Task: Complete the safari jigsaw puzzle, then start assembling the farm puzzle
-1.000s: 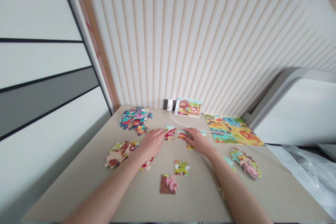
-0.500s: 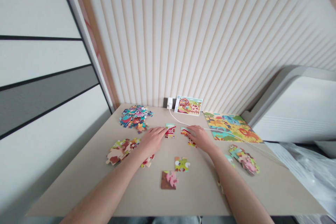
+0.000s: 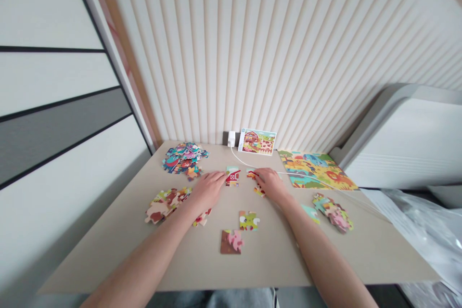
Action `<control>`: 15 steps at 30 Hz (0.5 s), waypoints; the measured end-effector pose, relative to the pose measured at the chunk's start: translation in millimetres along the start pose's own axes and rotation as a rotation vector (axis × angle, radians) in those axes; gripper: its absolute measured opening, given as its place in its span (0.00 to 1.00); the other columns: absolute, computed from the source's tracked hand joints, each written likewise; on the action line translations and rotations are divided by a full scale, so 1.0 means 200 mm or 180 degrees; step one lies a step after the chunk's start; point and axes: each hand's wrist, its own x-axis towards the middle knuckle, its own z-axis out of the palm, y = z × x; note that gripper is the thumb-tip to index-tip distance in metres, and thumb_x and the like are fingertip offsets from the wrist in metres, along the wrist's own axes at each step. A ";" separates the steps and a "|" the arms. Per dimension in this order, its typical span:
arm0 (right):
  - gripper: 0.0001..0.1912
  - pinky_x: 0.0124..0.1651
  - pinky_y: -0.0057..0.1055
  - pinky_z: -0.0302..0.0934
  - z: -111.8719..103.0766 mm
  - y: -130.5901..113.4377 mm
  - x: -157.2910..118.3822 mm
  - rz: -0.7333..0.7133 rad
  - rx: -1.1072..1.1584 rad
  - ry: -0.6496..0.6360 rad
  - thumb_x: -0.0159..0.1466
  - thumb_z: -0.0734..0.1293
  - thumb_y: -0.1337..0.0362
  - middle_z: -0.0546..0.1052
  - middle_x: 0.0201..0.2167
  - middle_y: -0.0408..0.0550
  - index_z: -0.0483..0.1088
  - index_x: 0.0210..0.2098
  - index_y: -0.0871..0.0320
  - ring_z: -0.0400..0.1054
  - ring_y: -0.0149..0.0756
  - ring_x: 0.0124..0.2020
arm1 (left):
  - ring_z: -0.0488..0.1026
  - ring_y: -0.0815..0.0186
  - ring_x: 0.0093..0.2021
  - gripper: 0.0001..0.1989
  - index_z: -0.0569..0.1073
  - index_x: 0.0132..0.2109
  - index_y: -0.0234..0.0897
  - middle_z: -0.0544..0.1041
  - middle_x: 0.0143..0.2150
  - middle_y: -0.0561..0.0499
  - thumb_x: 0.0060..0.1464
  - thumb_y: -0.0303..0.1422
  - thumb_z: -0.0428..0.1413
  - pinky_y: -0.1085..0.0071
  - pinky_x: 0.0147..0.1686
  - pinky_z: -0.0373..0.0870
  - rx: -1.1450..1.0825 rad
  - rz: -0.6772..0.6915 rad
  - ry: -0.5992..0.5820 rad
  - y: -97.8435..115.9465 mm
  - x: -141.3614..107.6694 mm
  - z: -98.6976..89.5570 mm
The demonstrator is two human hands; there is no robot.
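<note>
On the tabletop (image 3: 108, 255), a heap of puzzle pieces (image 3: 185, 159) sits near the back edge, with a cluster (image 3: 164, 206) in front of it. The left hand (image 3: 207, 191) rests open and empty, just beside the barn piece (image 3: 233, 177). The right hand (image 3: 270, 184) lies over small pieces (image 3: 259, 191), grip unclear. Open room runs toward the front edge; an assembled puzzle (image 3: 314, 171) lies far right.

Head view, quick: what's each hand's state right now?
Left hand: open, empty, beside the barn puzzle piece.
Right hand: fingers on a red-edged puzzle piece; holding cannot be told.
</note>
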 end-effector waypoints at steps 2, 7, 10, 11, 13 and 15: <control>0.14 0.59 0.41 0.62 0.00 -0.01 0.00 0.0008 0.0035 0.0002 0.73 0.61 0.62 0.81 0.49 0.51 0.78 0.50 0.52 0.73 0.44 0.54 | 0.67 0.59 0.66 0.30 0.69 0.66 0.39 0.72 0.66 0.44 0.59 0.19 0.48 0.58 0.67 0.59 0.0004 -0.0015 -0.0016 0.01 0.00 -0.01; 0.15 0.62 0.43 0.61 -0.06 -0.04 0.00 0.0086 0.0117 0.0073 0.72 0.61 0.63 0.80 0.53 0.54 0.77 0.52 0.54 0.71 0.45 0.56 | 0.67 0.58 0.66 0.29 0.69 0.66 0.38 0.72 0.67 0.44 0.59 0.19 0.48 0.58 0.67 0.59 0.0037 -0.0040 -0.0056 0.01 0.00 -0.01; 0.17 0.61 0.42 0.63 -0.15 -0.12 -0.02 0.0071 0.0183 0.0029 0.72 0.60 0.63 0.80 0.52 0.54 0.77 0.54 0.55 0.73 0.44 0.55 | 0.67 0.58 0.66 0.30 0.69 0.66 0.38 0.71 0.67 0.44 0.59 0.19 0.48 0.57 0.66 0.59 0.0068 -0.0062 -0.0072 0.01 0.00 0.00; 0.17 0.60 0.41 0.63 -0.18 -0.17 -0.04 0.0000 0.0223 -0.0081 0.72 0.61 0.62 0.80 0.52 0.54 0.77 0.54 0.54 0.73 0.44 0.55 | 0.67 0.57 0.67 0.30 0.69 0.66 0.38 0.71 0.67 0.43 0.59 0.19 0.48 0.57 0.66 0.60 0.0077 -0.0068 -0.0079 0.01 0.00 0.00; 0.18 0.63 0.42 0.61 -0.25 -0.28 -0.11 -0.0293 0.0357 -0.0561 0.71 0.65 0.58 0.79 0.56 0.53 0.75 0.58 0.53 0.71 0.46 0.58 | 0.67 0.57 0.67 0.30 0.69 0.66 0.38 0.71 0.67 0.43 0.59 0.18 0.47 0.56 0.66 0.60 0.0088 -0.0080 -0.0094 0.00 0.00 0.01; 0.24 0.66 0.43 0.59 -0.30 -0.39 -0.21 -0.0578 0.0471 -0.1159 0.68 0.69 0.54 0.76 0.59 0.54 0.73 0.62 0.52 0.68 0.48 0.62 | 0.67 0.57 0.66 0.30 0.69 0.66 0.38 0.71 0.68 0.43 0.59 0.18 0.47 0.56 0.67 0.59 0.0089 -0.0089 -0.0106 0.00 0.00 0.01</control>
